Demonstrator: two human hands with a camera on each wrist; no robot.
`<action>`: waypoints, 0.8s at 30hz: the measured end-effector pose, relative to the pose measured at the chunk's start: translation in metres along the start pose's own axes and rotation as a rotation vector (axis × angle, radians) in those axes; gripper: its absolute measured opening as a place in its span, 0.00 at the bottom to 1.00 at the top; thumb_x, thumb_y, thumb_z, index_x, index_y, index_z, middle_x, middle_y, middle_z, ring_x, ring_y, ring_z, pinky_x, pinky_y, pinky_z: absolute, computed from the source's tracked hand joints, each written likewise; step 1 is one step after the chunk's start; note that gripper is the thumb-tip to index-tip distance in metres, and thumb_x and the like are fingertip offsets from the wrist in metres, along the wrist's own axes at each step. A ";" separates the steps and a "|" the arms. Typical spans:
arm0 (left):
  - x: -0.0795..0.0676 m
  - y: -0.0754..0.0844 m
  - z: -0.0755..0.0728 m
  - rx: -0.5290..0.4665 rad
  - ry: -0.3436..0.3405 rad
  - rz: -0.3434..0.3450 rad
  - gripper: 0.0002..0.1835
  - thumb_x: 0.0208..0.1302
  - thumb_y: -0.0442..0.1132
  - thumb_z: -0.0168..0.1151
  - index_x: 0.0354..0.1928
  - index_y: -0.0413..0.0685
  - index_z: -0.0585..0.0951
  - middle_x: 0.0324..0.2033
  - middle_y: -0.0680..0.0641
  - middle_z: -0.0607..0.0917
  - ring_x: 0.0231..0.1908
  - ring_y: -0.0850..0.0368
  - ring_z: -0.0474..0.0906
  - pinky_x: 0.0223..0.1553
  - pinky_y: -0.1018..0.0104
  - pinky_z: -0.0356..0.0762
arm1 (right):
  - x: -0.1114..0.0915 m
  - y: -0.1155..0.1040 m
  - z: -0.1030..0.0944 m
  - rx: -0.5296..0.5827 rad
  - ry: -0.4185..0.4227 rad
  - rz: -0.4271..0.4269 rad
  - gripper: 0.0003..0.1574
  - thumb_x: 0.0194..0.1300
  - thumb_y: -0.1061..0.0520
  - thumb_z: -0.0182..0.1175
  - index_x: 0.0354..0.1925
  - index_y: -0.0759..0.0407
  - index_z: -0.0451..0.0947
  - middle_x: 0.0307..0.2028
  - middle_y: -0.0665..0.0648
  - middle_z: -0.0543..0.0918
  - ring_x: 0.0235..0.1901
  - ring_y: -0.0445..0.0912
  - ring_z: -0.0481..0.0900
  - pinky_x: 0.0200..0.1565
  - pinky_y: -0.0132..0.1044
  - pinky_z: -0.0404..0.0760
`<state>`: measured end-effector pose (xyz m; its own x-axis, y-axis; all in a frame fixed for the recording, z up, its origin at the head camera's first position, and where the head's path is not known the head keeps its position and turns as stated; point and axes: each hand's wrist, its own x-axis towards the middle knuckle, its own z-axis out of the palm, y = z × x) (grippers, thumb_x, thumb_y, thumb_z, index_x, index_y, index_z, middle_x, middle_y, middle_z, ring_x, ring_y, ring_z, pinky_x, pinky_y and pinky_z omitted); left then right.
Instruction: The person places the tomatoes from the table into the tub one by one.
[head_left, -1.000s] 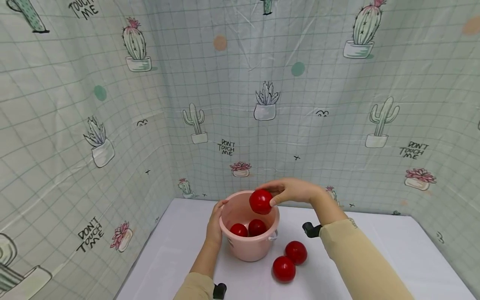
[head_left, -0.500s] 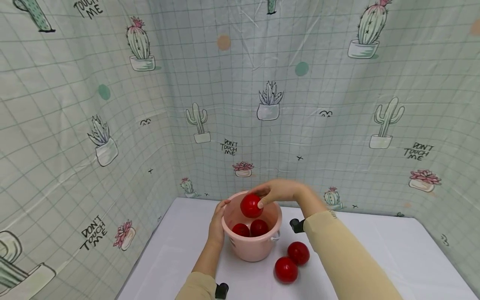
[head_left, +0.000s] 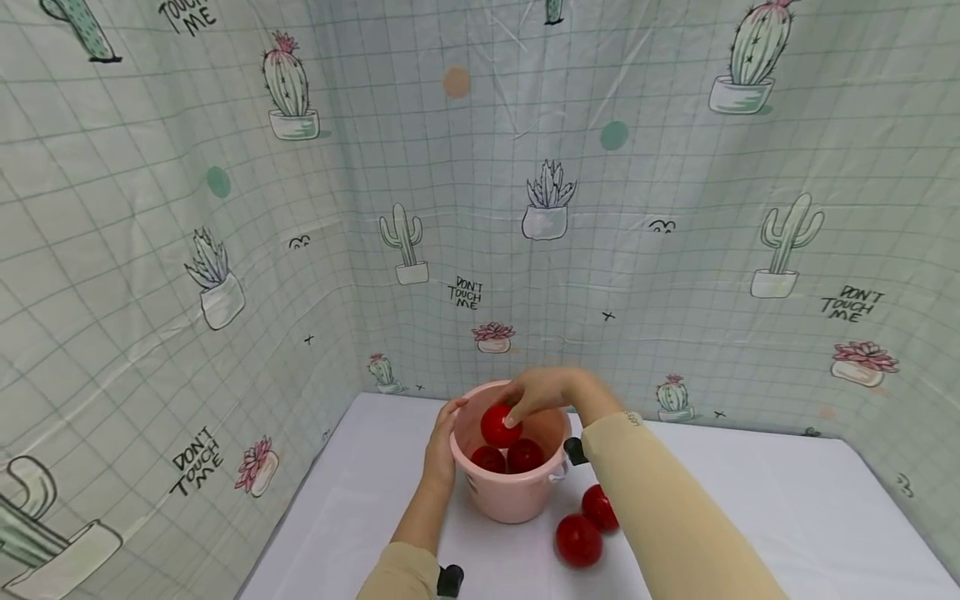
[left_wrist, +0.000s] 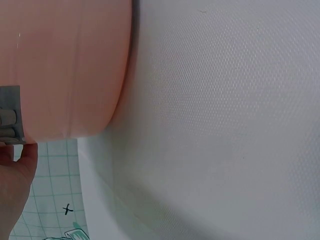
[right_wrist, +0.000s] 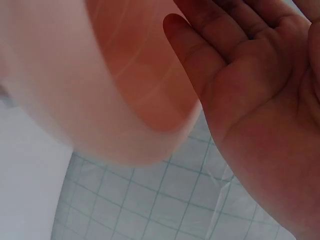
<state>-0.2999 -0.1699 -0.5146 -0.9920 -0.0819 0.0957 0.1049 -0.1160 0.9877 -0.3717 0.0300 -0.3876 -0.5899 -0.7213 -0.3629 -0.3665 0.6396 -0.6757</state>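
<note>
Lower into the pink bucket [head_left: 508, 502] than in the earlier frame sits the held ball [head_left: 498, 427], red and pinched by the fingers of the right hand [head_left: 543, 392]; whether it touches the two inner balls [head_left: 525, 456] is hard to tell. Fingers of the left hand [head_left: 441, 450] grip the bucket near its rim. Judging by count, two are in, one is nearly in — and two outer balls [head_left: 578, 540] seem left on the bench [head_left: 757, 492]. Room inside the rim looks tight — wider bench stretches beyond the right sleeve [head_left: 667, 508].
</note>
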 end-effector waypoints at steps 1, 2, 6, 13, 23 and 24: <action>0.000 0.000 0.000 -0.005 0.002 0.003 0.23 0.76 0.49 0.35 0.64 0.56 0.72 0.67 0.51 0.73 0.68 0.53 0.64 0.71 0.52 0.61 | 0.001 -0.001 0.001 -0.018 -0.004 0.008 0.28 0.60 0.48 0.68 0.59 0.47 0.79 0.54 0.49 0.82 0.57 0.47 0.76 0.62 0.48 0.77; 0.001 0.000 0.001 -0.011 0.004 0.003 0.23 0.76 0.49 0.35 0.64 0.56 0.73 0.66 0.51 0.73 0.68 0.53 0.64 0.71 0.52 0.61 | 0.001 -0.003 0.002 -0.050 -0.001 0.016 0.28 0.60 0.47 0.68 0.59 0.46 0.79 0.54 0.48 0.82 0.57 0.46 0.76 0.62 0.47 0.76; 0.002 0.001 0.002 -0.016 0.008 0.001 0.23 0.75 0.50 0.36 0.63 0.56 0.73 0.67 0.52 0.73 0.69 0.53 0.63 0.72 0.52 0.59 | 0.002 -0.010 0.008 -0.107 0.008 0.059 0.27 0.60 0.47 0.68 0.58 0.45 0.79 0.53 0.46 0.81 0.58 0.47 0.74 0.62 0.48 0.75; 0.000 0.002 0.003 -0.012 -0.001 0.004 0.23 0.75 0.50 0.35 0.63 0.56 0.73 0.68 0.52 0.71 0.70 0.52 0.62 0.73 0.49 0.58 | 0.002 -0.019 0.015 -0.105 0.012 0.116 0.30 0.60 0.50 0.69 0.61 0.48 0.77 0.55 0.50 0.80 0.60 0.50 0.70 0.63 0.52 0.74; -0.003 0.002 0.000 -0.006 -0.015 -0.006 0.24 0.76 0.51 0.33 0.65 0.58 0.71 0.68 0.52 0.71 0.70 0.52 0.63 0.73 0.50 0.59 | 0.009 -0.013 0.017 -0.118 0.041 0.121 0.30 0.63 0.44 0.65 0.62 0.46 0.77 0.60 0.50 0.79 0.65 0.51 0.69 0.66 0.53 0.70; -0.003 0.002 0.000 -0.004 -0.021 -0.002 0.24 0.76 0.51 0.33 0.65 0.58 0.71 0.68 0.52 0.71 0.70 0.52 0.63 0.73 0.50 0.60 | 0.010 -0.012 0.017 -0.122 0.041 0.120 0.30 0.63 0.44 0.65 0.62 0.47 0.77 0.59 0.50 0.79 0.65 0.51 0.69 0.66 0.53 0.70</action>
<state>-0.2964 -0.1701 -0.5129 -0.9934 -0.0614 0.0967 0.1036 -0.1198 0.9874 -0.3603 0.0105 -0.3938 -0.6622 -0.6284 -0.4081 -0.3753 0.7496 -0.5452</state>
